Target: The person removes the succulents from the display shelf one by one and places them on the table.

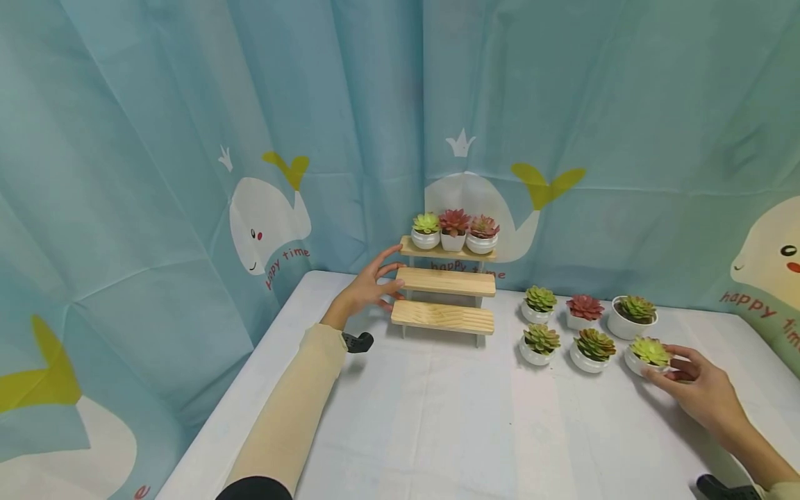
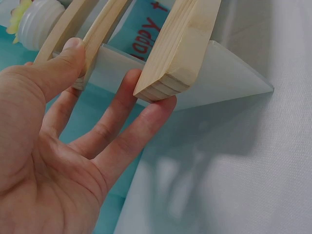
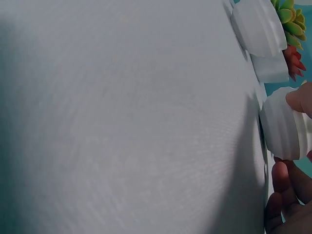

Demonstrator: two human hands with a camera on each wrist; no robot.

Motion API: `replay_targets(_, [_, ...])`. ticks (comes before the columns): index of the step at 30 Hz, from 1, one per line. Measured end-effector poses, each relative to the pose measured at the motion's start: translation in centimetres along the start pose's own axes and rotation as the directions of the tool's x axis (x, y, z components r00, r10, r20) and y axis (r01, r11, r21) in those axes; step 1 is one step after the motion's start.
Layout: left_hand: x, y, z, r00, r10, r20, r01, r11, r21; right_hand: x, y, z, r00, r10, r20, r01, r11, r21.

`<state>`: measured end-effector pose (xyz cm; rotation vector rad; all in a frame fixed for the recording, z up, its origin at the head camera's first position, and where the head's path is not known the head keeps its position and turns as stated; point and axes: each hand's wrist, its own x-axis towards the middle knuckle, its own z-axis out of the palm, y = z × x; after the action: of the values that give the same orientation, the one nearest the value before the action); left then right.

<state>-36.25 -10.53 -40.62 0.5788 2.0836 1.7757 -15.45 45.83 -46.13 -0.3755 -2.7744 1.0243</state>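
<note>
A three-tier wooden display stand (image 1: 445, 281) stands on the table with three potted succulents (image 1: 453, 229) on its top tier. My left hand (image 1: 369, 288) holds its left end. In the left wrist view, the thumb lies on the middle board (image 2: 100, 36), while two fingers touch the lowest board (image 2: 183, 58). At the right, my right hand (image 1: 703, 389) pinches a round white pot (image 3: 282, 124) holding a lime-green succulent (image 1: 650, 351). The pot is upright, on or just above the cloth. Beside it are a dark green succulent (image 1: 595, 345) and a larger potted succulent (image 1: 632, 317).
More potted plants stand between the display stand and my right hand: a green succulent (image 1: 540, 300), a red succulent (image 1: 585, 307) and another green one (image 1: 540, 340). White cloth (image 1: 437, 417) covers the table. A blue whale-print curtain (image 1: 387, 125) hangs close behind.
</note>
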Motion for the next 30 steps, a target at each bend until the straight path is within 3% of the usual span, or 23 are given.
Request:
replay_targets(14, [-0.04, 0.12, -0.02, 1.0, 0.01, 0.006, -0.01, 1.0, 0.002, 0.24, 0.29, -0.32, 0.998, -0.028, 0.056, 0.029, 0.999, -0.028])
replay_targets(30, [0.0, -0.06, -0.04, 1.0, 0.026, 0.014, -0.026, 1.0, 0.008, 0.23, 0.62, -0.25, 0.997, -0.044, 0.065, 0.045, 0.999, -0.013])
